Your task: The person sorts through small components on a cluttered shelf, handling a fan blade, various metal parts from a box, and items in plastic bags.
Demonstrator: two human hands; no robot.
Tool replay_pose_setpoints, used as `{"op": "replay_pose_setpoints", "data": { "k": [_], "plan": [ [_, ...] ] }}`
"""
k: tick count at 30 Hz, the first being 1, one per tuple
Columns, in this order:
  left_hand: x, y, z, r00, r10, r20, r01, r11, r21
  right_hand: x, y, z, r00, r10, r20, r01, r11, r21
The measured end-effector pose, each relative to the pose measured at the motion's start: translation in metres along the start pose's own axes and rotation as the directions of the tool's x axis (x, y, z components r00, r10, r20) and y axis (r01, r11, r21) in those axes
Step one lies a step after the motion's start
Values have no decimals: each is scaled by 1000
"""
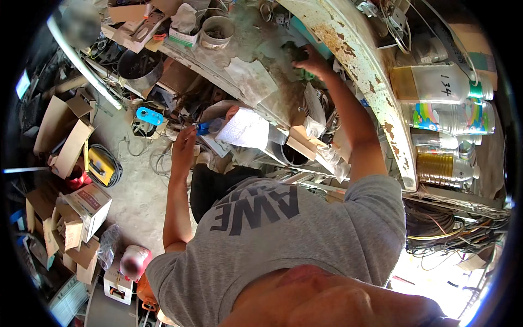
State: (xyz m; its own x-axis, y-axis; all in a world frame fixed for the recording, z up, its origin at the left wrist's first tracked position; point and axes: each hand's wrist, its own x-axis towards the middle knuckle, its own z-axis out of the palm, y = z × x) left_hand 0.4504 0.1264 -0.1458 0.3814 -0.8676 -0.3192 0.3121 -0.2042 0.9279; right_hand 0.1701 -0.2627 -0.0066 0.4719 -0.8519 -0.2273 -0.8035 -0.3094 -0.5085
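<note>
My right hand [314, 62] reaches over the dusty workbench top [249, 36], gripping a dark greenish rag [295, 54] against its surface. A loose sheet of paper [252, 79] lies on the bench nearer to me. My left hand [186, 147] is held low in front of the bench, its fingertips at a small blue object [202, 128]. Whether the fingers grip that object or only overlap it in view, I cannot tell. Beside it a white printed sheet [245, 128] hangs by the bench edge.
A white tub [216, 32] of small parts and a dark metal pot [140, 69] stand at the far left of the bench. Plastic bottles [433, 83] line a rusty shelf [359, 57] at right. Cardboard boxes [88, 208] and a yellow case [101, 165] crowd the floor at left.
</note>
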Motion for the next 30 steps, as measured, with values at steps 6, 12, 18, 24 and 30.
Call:
{"op": "replay_pose_setpoints", "data": {
  "k": [6,12,18,24,30],
  "plan": [
    [-8,0,-10,999,-15,-35,16,1000,11,20,100,-29,907,412,-90,-413,820,-397],
    [-17,-5,-17,998,-44,-48,47,997,53,51,139,-9,879,465,105,-235,616,-752],
    [-7,-7,-9,995,103,-17,-100,988,122,22,74,0,903,422,-79,-371,674,-639],
    [11,5,18,975,215,60,-220,970,103,3,16,21,947,312,-74,-304,801,-515],
    [23,26,53,969,187,160,-211,966,152,-10,-30,40,997,75,30,-60,938,-341]
  ]
}}
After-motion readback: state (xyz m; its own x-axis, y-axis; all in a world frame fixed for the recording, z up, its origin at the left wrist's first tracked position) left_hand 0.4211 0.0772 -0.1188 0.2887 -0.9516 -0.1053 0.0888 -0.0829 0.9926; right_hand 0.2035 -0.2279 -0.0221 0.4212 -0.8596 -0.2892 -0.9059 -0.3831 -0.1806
